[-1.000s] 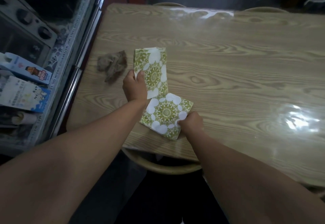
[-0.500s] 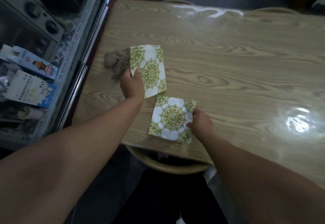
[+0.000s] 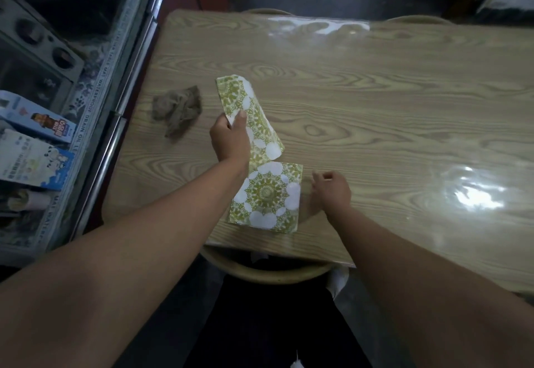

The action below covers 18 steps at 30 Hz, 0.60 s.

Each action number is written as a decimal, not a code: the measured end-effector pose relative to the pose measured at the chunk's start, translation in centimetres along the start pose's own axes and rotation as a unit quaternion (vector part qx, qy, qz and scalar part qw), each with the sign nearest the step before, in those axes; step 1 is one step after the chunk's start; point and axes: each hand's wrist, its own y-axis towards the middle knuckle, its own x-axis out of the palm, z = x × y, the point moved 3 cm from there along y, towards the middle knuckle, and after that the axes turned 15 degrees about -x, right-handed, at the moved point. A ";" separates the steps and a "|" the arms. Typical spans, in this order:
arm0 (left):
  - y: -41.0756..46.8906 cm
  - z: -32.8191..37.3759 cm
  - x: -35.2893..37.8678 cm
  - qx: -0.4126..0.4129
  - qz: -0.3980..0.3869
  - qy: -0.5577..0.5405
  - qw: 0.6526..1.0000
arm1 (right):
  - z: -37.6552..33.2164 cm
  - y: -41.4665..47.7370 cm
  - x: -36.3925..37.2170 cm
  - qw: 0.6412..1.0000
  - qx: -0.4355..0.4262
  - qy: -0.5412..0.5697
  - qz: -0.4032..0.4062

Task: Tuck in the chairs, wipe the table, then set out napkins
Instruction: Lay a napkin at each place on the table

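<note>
A green-and-white patterned napkin point(image 3: 267, 197) lies flat near the front edge of the wooden table point(image 3: 375, 101). My left hand point(image 3: 229, 137) grips a stack of the same napkins point(image 3: 254, 113), held tilted above the table just behind the flat one. My right hand point(image 3: 332, 191) hovers just right of the flat napkin, fingers loosely curled, holding nothing. A crumpled brown cloth point(image 3: 177, 108) sits on the table to the left of the stack.
A round chair back point(image 3: 268, 273) sits tucked under the table's front edge; two more chair tops point(image 3: 416, 19) show at the far edge. Left of the table stands a shelf unit with cartons point(image 3: 34, 159) and an oven point(image 3: 31, 58).
My right hand has let go of the flat napkin and moved off to its right. My left hand has tilted the stack of napkins.
</note>
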 end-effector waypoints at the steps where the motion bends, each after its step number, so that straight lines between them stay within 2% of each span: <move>1: -0.7 -0.2 0.8 -0.038 -0.035 -0.023 0.998 | -0.1 0.0 -0.6 0.994 0.042 0.101 -0.006; 3: -2.4 -0.9 2.5 -0.141 -0.147 -0.085 0.975 | 0.0 -0.3 -2.5 0.950 0.133 0.280 -0.038; 5: -4.5 -2.0 4.1 -0.237 -0.249 -0.105 0.933 | 0.5 -0.3 -4.9 0.906 0.178 0.380 -0.051; 8: -6.5 -4.7 5.2 -0.268 -0.259 -0.014 0.928 | 2.0 -0.5 -7.8 0.877 0.198 0.436 -0.040; 11: -7.7 -6.7 6.1 -0.255 -0.214 0.057 0.941 | 3.7 -0.8 -10.3 0.877 0.194 0.435 -0.065; 13: -9.1 -7.4 7.1 -0.238 -0.200 0.094 0.946 | 4.6 -1.0 -12.3 0.911 0.158 0.373 -0.083; 15: -10.2 -7.9 8.1 -0.232 -0.205 0.098 0.946 | 5.4 -1.1 -14.0 0.951 0.127 0.276 -0.063; 18: -11.8 -9.0 10.1 -0.254 -0.221 0.089 0.937 | 6.5 -1.0 -16.5 0.960 0.115 0.253 -0.025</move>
